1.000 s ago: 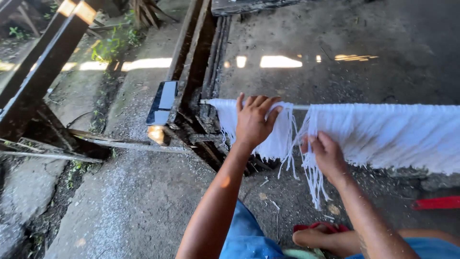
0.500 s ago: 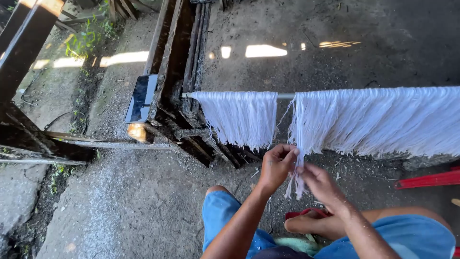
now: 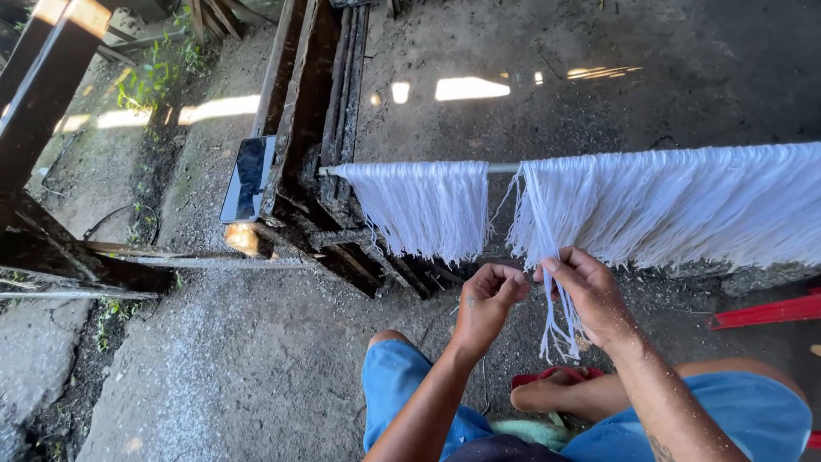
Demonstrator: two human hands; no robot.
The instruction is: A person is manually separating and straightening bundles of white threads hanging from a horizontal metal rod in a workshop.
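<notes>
R hand [image 3: 590, 295] pinching white strand bunch [image 3: 556, 321]; L hand [image 3: 487, 299] loosely curled w/ fingertips together beside it

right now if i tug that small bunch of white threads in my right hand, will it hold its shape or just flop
Likely flop: the bunch of white threads dangles limp below the right hand, its ends splayed. Probably very light, since a fingertip pinch holds it. It may snag or tangle with the neighbouring white fringe on the thin rod, as loose strands stray across the gap. The left hand sits close by.
</notes>
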